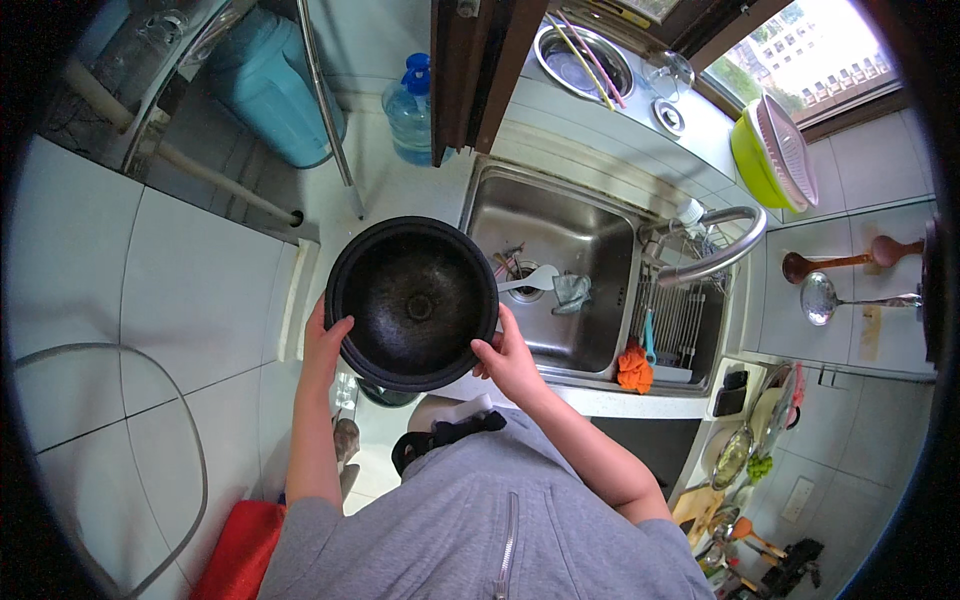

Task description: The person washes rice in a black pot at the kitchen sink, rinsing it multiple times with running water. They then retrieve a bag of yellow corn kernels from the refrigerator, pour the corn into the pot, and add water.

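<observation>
Both my hands grip a round black pot by its rim, its dark hollow inside facing up at me. My left hand holds the left side, thumb over the edge. At the lower right of the rim is my right hand, its thumb on the side and fingers tucked beneath. The pot is held just left of a stainless steel sink. Inside the basin lie a white rice paddle, a crumpled grey-green cloth and some chopsticks by the drain.
A curved faucet arches over the sink's right side. Near it are a drying rack and an orange cloth. A metal pole and a blue-capped water jug stand beyond the pot. The sill carries a steel basin.
</observation>
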Motion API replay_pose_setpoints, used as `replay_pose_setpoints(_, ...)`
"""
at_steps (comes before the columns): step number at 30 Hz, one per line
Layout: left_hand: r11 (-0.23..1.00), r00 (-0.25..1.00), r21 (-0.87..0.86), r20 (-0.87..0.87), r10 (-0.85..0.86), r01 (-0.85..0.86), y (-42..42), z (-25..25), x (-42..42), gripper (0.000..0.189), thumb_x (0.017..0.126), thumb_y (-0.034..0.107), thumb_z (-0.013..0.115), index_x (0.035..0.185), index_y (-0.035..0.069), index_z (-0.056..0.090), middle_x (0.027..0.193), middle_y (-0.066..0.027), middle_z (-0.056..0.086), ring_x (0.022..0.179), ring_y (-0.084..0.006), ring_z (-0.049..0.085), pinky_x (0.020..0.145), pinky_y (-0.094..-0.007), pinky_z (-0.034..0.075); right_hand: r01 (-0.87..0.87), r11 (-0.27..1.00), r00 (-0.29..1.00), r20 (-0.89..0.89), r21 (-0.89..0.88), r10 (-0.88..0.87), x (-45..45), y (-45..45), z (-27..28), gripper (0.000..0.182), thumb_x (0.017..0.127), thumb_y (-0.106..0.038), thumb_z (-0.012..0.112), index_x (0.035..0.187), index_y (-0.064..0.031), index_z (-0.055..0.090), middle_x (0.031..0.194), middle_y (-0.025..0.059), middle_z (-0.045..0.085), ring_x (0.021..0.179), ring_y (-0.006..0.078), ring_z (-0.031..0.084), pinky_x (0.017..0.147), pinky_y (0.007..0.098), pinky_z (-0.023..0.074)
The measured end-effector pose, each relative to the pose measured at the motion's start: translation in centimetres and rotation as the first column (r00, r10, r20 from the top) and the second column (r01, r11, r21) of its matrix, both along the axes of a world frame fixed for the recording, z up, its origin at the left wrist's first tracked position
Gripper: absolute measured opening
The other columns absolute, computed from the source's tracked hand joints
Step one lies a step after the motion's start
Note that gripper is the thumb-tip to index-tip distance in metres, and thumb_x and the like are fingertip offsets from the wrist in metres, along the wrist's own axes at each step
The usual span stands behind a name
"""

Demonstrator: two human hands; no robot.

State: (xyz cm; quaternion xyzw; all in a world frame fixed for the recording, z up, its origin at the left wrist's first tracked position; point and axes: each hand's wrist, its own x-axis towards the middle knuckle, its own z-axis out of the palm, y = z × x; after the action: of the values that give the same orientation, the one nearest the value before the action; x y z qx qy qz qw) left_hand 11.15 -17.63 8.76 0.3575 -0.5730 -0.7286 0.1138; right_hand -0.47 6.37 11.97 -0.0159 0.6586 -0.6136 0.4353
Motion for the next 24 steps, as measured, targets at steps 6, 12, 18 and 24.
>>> replay_pose_setpoints(6,0.993,0.998,-0.098,-0.012,-0.069,0.067,-1.5,-0.3,0.2,0.051,0.076,-0.001,0.052,0.126,0.0,0.041,0.118,-0.0089,0.052,0.108,-0.018,0.049,0.094,-0.0281,0.035,0.002,0.999,1.0,0.026,-0.037,-0.001,0.5,-0.8,-1.1,0.06,0.084,0.001,0.046,0.134,-0.0123,0.016,0.077,0.0083,0.055,0.055,0.0129,0.052,0.05,0.026,0.0431)
replay_pose_setpoints(12,0.998,1.0,-0.061,0.03,-0.007,0.009,-1.3,0.0,-0.6,0.049,0.077,0.0,0.052,0.125,0.001,0.042,0.116,-0.0102,0.052,0.107,-0.0194,0.048,0.093,-0.0291,0.035,-0.035,0.999,0.999,0.031,-0.015,0.036,-0.1,-0.7,-1.4,0.058,0.085,-0.007,0.049,0.135,-0.0105,0.018,0.075,0.007,0.055,0.06,0.013,0.054,0.055,0.0268,0.045)
replay_pose_setpoints(18,0.979,0.993,-0.202,0.108,0.057,-0.035,-0.9,-0.9,-0.3,0.049,0.079,0.002,0.052,0.126,0.001,0.04,0.121,-0.0115,0.049,0.111,-0.0212,0.046,0.096,-0.0302,0.033,-0.025,1.0,0.998,0.058,0.008,0.025,-0.7,1.9,-1.5,0.052,0.086,-0.012,0.051,0.132,-0.0079,0.028,0.08,0.0062,0.057,0.067,0.0115,0.055,0.061,0.0252,0.0461)
replay_pose_setpoints(24,0.613,0.991,-0.787,0.015,0.129,-0.068,3.2,4.1,-2.9,0.045,0.081,0.001,0.047,0.125,0.003,0.041,0.127,-0.0118,0.044,0.118,-0.0271,0.041,0.101,-0.036,0.029,0.102,0.991,0.978,0.19,-0.093,-0.082,-3.4,6.6,-1.9,0.043,0.085,-0.012,0.052,0.125,-0.0032,0.041,0.097,0.0104,0.059,0.084,0.0139,0.058,0.073,0.0246,0.0457)
